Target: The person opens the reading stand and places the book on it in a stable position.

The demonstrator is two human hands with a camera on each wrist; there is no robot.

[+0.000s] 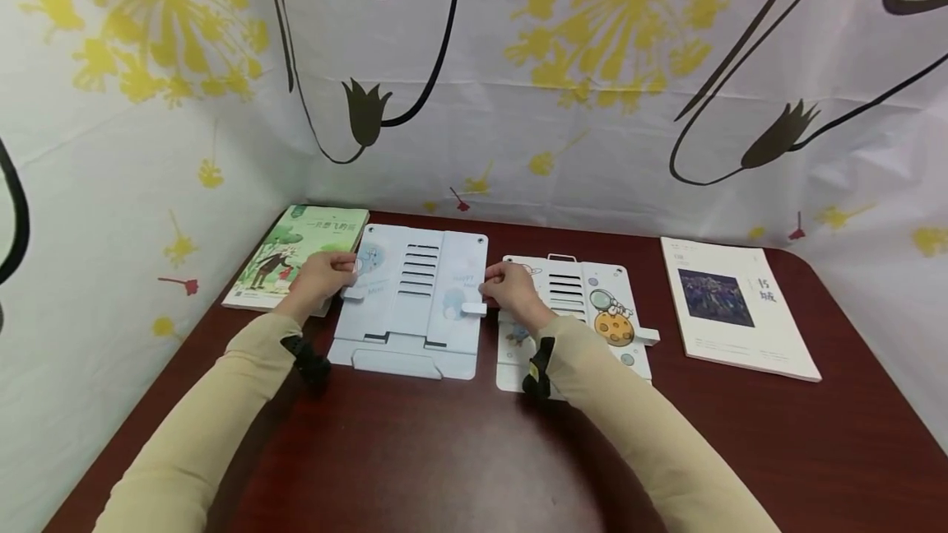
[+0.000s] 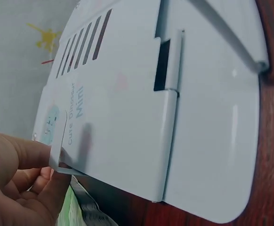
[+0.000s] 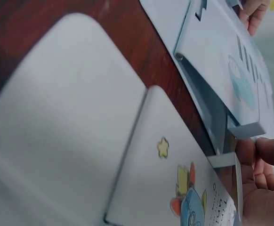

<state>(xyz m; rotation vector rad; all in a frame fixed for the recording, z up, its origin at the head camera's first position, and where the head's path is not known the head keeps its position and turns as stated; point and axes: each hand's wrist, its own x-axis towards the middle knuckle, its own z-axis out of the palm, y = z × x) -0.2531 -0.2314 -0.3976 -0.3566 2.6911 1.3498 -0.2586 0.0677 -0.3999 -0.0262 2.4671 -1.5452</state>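
A light blue metal book stand (image 1: pixel 381 315) with dinosaur prints and a row of slots sits near the middle of the table. My left hand (image 1: pixel 320 278) pinches its left edge by the small page clip (image 2: pixel 57 149). On the opposite edge, the thumb and fingers of my right hand (image 1: pixel 513 290) grip the panel beside the right page clip (image 3: pixel 247 129). In the right wrist view, that panel tilts up from its base plate. A white book stand (image 1: pixel 613 326) with astronaut and planet prints lies to the right, partly under my right wrist.
A green illustrated book (image 1: pixel 274 249) lies at the back left, close to my left hand. The white magazine (image 1: pixel 733 311) with a dark picture lies at the right. A patterned cloth (image 1: pixel 459 138) hangs behind the dark red table (image 1: pixel 415 459).
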